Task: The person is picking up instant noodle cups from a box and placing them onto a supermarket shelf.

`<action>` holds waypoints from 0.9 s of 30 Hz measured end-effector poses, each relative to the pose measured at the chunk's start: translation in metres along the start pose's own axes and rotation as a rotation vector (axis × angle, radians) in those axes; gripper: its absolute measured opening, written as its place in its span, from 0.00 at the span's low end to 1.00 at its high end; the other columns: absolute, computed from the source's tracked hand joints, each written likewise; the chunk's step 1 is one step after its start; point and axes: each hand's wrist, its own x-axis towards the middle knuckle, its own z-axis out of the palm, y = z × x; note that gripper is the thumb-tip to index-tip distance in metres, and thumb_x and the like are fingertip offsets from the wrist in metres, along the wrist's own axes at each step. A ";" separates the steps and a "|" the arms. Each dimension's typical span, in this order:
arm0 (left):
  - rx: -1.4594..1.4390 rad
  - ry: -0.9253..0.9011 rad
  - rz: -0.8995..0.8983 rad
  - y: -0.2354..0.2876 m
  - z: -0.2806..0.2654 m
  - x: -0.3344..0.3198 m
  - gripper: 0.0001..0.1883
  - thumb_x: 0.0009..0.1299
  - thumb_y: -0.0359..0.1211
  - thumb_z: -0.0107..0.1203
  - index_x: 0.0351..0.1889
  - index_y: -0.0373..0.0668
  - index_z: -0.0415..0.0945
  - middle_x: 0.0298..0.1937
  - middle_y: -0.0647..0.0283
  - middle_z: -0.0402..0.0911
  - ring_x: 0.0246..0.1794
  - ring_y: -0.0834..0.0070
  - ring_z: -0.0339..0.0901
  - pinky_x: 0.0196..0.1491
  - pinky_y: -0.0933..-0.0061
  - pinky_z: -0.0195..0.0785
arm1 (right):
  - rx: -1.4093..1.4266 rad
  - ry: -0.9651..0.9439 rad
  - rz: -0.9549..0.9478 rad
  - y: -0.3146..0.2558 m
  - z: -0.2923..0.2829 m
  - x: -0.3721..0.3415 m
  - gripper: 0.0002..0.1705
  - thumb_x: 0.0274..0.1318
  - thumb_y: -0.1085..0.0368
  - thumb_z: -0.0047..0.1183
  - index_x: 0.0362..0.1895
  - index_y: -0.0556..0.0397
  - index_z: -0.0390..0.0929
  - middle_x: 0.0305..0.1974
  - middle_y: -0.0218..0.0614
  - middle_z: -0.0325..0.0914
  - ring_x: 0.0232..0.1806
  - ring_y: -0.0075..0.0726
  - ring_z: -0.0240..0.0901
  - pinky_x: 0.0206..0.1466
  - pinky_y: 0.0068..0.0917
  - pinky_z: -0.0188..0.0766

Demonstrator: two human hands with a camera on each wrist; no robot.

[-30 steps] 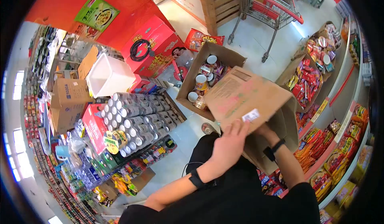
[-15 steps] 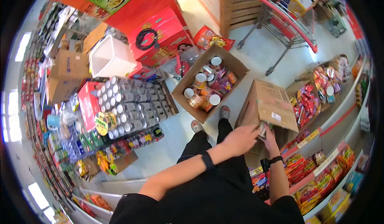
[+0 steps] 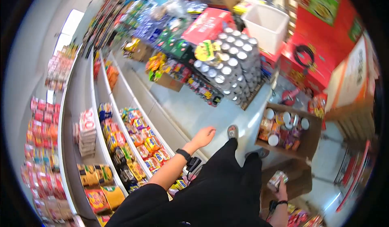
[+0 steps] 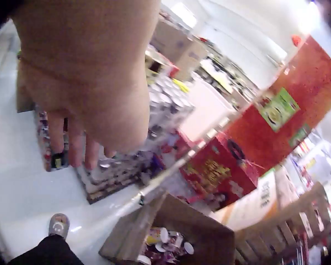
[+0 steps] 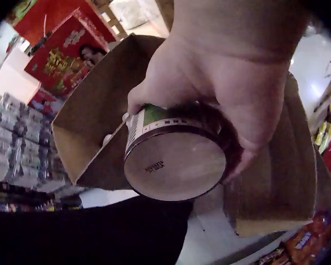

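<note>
My right hand point(image 3: 281, 192) grips an instant noodle cup point(image 3: 276, 180), its fingers curled round the side. In the right wrist view the cup's pale round base point(image 5: 175, 165) faces the camera, with printed code on it. The cup is over an open cardboard box point(image 3: 302, 180) at my right side. Beyond it stands another cardboard box point(image 3: 310, 147) holding several noodle cups point(image 3: 274, 140). My left hand point(image 3: 204, 137) is held out over the floor beside the shelf, holding nothing. The left wrist view shows its fingers point(image 4: 75, 141) hanging loosely.
Shelves with packaged noodles point(image 3: 152, 142) run along my left. A stack of cans point(image 3: 233, 65) stands ahead on a pallet, near a white bin point(image 3: 265, 26) and red carton point(image 3: 320, 67). A shopping cart point(image 3: 354, 174) stands at the far right, past my feet point(image 3: 232, 130).
My left hand has left the box flap and swung out to the left. My right hand has brought the noodle cup into open view. The head view has turned left.
</note>
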 end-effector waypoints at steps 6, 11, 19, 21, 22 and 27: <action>-0.029 0.089 -0.371 -0.173 0.028 -0.120 0.22 0.77 0.46 0.46 0.55 0.41 0.81 0.53 0.44 0.84 0.56 0.45 0.80 0.60 0.51 0.73 | -0.455 0.049 0.081 -0.004 0.047 -0.003 0.41 0.65 0.36 0.58 0.69 0.53 0.69 0.56 0.40 0.81 0.53 0.45 0.82 0.55 0.48 0.80; -0.181 -0.077 -0.528 -0.266 0.067 -0.208 0.23 0.78 0.48 0.47 0.46 0.38 0.83 0.41 0.53 0.88 0.43 0.58 0.85 0.50 0.59 0.77 | -0.594 0.092 0.007 -0.015 0.130 0.014 0.37 0.67 0.45 0.61 0.68 0.59 0.70 0.54 0.42 0.81 0.51 0.42 0.82 0.53 0.42 0.79; -0.418 -0.153 -0.674 -0.376 0.031 -0.231 0.20 0.76 0.47 0.49 0.41 0.40 0.84 0.35 0.59 0.87 0.31 0.68 0.81 0.37 0.60 0.75 | -0.712 -0.321 -0.417 -0.017 0.350 0.004 0.34 0.67 0.49 0.62 0.66 0.59 0.71 0.56 0.39 0.79 0.53 0.34 0.76 0.56 0.33 0.73; -0.313 -0.078 -0.579 -0.397 -0.004 -0.208 0.21 0.75 0.45 0.47 0.42 0.38 0.84 0.40 0.53 0.88 0.40 0.57 0.83 0.47 0.55 0.75 | -0.835 -0.470 -0.541 -0.009 0.425 0.002 0.33 0.68 0.51 0.60 0.67 0.58 0.69 0.57 0.38 0.78 0.56 0.36 0.75 0.61 0.34 0.70; -0.210 -0.011 -0.487 -0.404 -0.022 -0.193 0.22 0.73 0.43 0.45 0.45 0.36 0.84 0.45 0.48 0.88 0.49 0.49 0.84 0.55 0.51 0.75 | -0.761 -0.564 -0.523 -0.001 0.481 -0.034 0.34 0.66 0.53 0.62 0.68 0.58 0.68 0.59 0.38 0.77 0.58 0.36 0.73 0.64 0.34 0.67; -0.587 0.389 -0.179 -0.339 -0.169 -0.154 0.23 0.79 0.45 0.51 0.62 0.37 0.76 0.57 0.52 0.84 0.59 0.62 0.81 0.62 0.62 0.72 | -1.045 -0.926 -0.697 0.034 0.674 -0.127 0.41 0.56 0.55 0.71 0.68 0.58 0.68 0.58 0.36 0.77 0.58 0.32 0.72 0.65 0.32 0.66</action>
